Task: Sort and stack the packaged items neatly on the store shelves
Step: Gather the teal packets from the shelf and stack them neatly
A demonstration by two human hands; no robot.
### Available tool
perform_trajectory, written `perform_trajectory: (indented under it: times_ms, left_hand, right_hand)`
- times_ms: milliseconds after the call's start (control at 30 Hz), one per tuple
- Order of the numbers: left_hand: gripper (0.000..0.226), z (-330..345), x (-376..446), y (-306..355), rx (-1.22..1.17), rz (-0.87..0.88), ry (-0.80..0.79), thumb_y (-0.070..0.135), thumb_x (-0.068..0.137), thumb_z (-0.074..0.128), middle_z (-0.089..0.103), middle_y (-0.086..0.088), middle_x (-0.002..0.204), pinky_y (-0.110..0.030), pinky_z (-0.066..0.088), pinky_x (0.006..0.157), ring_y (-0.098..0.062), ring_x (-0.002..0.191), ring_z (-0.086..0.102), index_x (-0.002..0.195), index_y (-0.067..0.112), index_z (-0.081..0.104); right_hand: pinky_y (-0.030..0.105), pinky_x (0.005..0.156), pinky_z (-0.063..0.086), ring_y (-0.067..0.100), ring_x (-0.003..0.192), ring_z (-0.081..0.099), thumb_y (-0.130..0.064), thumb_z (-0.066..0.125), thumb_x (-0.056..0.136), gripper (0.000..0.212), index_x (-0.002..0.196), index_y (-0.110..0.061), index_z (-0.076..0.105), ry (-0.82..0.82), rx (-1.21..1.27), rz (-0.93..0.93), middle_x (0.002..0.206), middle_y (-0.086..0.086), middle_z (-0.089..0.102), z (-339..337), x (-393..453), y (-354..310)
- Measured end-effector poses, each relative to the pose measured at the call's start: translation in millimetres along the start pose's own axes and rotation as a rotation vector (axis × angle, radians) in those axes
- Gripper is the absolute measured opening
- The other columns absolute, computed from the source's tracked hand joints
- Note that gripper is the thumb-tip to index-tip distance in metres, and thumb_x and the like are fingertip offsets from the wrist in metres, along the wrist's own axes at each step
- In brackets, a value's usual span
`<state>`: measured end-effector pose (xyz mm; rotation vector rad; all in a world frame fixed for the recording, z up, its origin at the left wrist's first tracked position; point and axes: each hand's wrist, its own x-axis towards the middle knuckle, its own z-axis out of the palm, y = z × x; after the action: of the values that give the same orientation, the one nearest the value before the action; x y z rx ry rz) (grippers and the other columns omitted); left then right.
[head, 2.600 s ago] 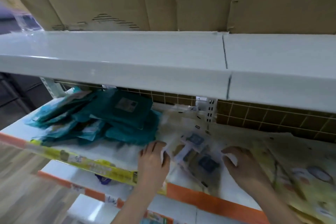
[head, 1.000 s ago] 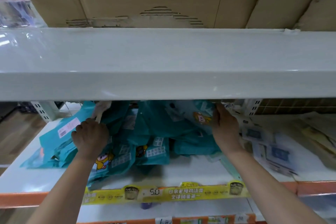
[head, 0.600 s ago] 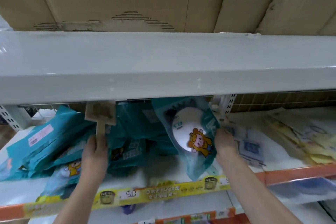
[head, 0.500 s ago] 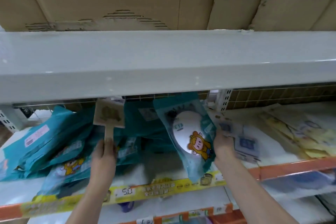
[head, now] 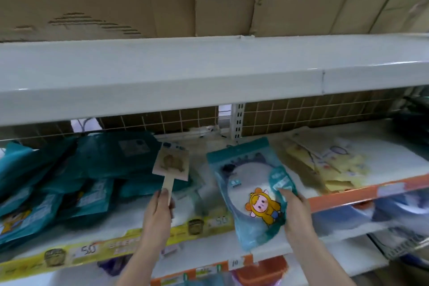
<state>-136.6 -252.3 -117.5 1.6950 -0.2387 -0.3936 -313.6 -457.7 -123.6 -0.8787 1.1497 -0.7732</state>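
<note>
Above the shelf edge (head: 343, 195), right hand (head: 296, 212) fingers grasp an upright teal packet (head: 249, 190), left hand (head: 157, 212) a paddle (head: 170, 166)

Blurred teal packets (head: 46, 193), cut off left

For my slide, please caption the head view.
Left hand holds paddle card; right hand holds teal packet.

Two bare forearms rise from the bottom edge, each ending in a bare hand — the left hand (head: 157, 210) and the right hand (head: 297, 215). No sleeve, glove or watch shows on either arm. The fingernails look short and unpainted — though motion blur makes that hard to confirm.
</note>
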Motion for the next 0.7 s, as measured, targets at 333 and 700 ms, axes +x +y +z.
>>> perform_trajectory:
  times_ms: [333, 700]
  left_hand:
    - [0.031, 173, -11, 0, 0.295, -0.007, -0.070, 0.026, 0.102, 0.038, 0.062, -0.016, 0.109, -0.039, 0.043, 0.093, -0.034, 0.109, 0.054, 0.091, 0.012, 0.063]
    - [0.055, 218, -16, -19, 0.977, 0.046, 0.187, 0.037, 0.072, 0.044, 0.054, -0.037, 0.091, -0.051, 0.044, 0.067, -0.049, 0.084, 0.053, 0.090, -0.013, 0.055]
  right_hand:
    - [0.036, 0.071, 0.049, 0.024, 0.084, 0.061, -0.014, 0.055, 0.094, 0.027, 0.121, -0.015, 0.054, 0.026, 0.035, -0.081, 0.094, 0.004, 0.063, -145, 61, -73]
    - [0.038, 0.071, 0.050, 0.026, 0.086, 0.062, -0.014, 0.053, 0.094, 0.028, 0.122, -0.013, 0.054, -0.042, 0.048, -0.092, 0.099, 0.008, 0.066, -226, 98, -104]
